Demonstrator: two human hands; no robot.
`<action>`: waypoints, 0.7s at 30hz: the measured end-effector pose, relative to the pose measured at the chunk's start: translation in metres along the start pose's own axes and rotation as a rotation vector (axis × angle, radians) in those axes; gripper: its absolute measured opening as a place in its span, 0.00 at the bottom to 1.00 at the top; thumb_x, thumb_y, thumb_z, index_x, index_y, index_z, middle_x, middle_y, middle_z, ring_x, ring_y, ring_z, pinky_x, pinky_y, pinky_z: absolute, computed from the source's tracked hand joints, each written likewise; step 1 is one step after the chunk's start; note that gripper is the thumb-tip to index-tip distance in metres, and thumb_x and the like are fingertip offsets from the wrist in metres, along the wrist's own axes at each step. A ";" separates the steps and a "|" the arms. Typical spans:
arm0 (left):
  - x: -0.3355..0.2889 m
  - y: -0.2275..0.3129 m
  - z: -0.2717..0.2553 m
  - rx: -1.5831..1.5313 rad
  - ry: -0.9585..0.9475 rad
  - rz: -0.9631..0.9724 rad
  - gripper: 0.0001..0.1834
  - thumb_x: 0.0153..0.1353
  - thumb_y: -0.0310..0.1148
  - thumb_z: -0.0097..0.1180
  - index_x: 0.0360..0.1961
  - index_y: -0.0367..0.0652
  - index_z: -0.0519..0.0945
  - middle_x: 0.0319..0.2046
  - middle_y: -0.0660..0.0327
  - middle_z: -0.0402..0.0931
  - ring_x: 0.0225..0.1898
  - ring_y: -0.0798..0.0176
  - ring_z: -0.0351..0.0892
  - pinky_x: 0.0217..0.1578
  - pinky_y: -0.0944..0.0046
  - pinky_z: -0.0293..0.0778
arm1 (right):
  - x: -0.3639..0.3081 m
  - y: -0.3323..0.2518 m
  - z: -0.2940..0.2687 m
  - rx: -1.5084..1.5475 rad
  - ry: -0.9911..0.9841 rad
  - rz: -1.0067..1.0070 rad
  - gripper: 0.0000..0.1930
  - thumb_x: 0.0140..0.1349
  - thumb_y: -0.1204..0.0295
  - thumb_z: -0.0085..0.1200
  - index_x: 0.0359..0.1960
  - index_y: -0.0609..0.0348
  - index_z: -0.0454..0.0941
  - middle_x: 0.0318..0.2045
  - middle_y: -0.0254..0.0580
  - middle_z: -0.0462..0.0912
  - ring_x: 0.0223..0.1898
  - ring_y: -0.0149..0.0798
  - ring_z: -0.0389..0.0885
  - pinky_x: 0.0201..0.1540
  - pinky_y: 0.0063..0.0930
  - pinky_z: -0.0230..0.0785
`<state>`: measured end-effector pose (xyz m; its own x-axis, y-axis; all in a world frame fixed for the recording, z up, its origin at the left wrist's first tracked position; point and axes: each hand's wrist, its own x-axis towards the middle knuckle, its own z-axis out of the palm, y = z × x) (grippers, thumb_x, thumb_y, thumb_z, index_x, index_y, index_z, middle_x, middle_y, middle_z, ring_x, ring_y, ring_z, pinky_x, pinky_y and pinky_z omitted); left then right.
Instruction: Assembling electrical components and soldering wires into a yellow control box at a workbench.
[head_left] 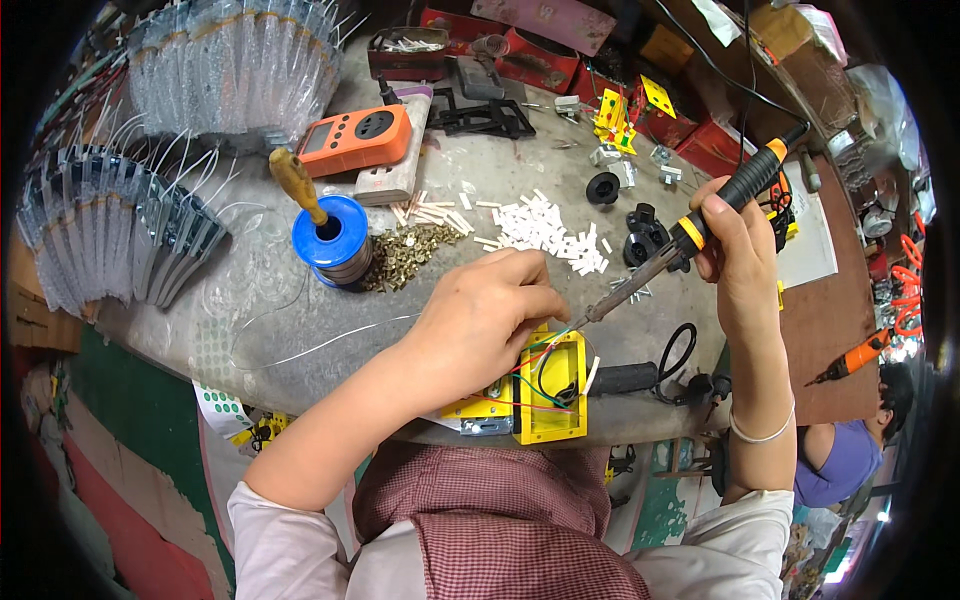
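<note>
The yellow box (pixel 552 435) is set at the table's near edge, in front of the person's body, with its hollow facing up; red, green and black wires (pixel 545 402) are seen inside it and across its rim. The box is flanked on its right by a thick black cable sleeve (pixel 625 379). Above the box's upper edge the left hand (pixel 490 305) is held with fingers bent and drawn together; whether anything is pinched there cannot be told. A thin silvery wire (pixel 352 333) is seen leading toward its wrist. The soldering iron (pixel 690 232) is gripped by its handle between the thumb and fingers of the right hand (pixel 738 240), its tip pointed down at the wires. Beyond, white tubes (pixel 540 230) and brass pieces (pixel 410 255) are heaped on the table (pixel 260 270), beside a blue spool (pixel 322 225). Farther off, an orange meter (pixel 355 138) is placed.
</note>
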<state>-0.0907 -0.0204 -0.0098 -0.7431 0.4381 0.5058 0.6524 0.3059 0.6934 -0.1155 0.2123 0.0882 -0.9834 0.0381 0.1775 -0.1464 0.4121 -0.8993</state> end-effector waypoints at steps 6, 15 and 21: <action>-0.009 0.010 -0.025 0.022 0.100 -0.043 0.20 0.43 0.11 0.53 0.36 0.41 0.85 0.30 0.58 0.73 0.34 0.57 0.76 0.34 0.62 0.72 | -0.001 -0.001 -0.011 0.031 -0.008 -0.012 0.12 0.66 0.63 0.53 0.38 0.60 0.73 0.22 0.28 0.71 0.17 0.20 0.63 0.20 0.17 0.51; -0.031 0.045 -0.042 0.041 0.208 -0.146 0.14 0.47 0.13 0.60 0.35 0.39 0.85 0.28 0.60 0.80 0.30 0.62 0.76 0.30 0.65 0.71 | -0.024 -0.030 -0.016 0.016 0.114 -0.121 0.16 0.65 0.58 0.52 0.37 0.60 0.75 0.21 0.28 0.71 0.17 0.19 0.63 0.19 0.16 0.50; -0.023 0.043 -0.033 0.033 0.269 -0.058 0.13 0.48 0.15 0.63 0.35 0.40 0.84 0.27 0.62 0.80 0.29 0.63 0.76 0.28 0.66 0.69 | -0.047 -0.061 0.004 0.002 0.074 -0.264 0.14 0.64 0.61 0.54 0.38 0.61 0.74 0.22 0.31 0.72 0.19 0.20 0.65 0.20 0.15 0.55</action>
<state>-0.0500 -0.0452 0.0256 -0.7894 0.1804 0.5867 0.6087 0.3536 0.7103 -0.0606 0.1816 0.1325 -0.9006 -0.0044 0.4345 -0.3971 0.4146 -0.8188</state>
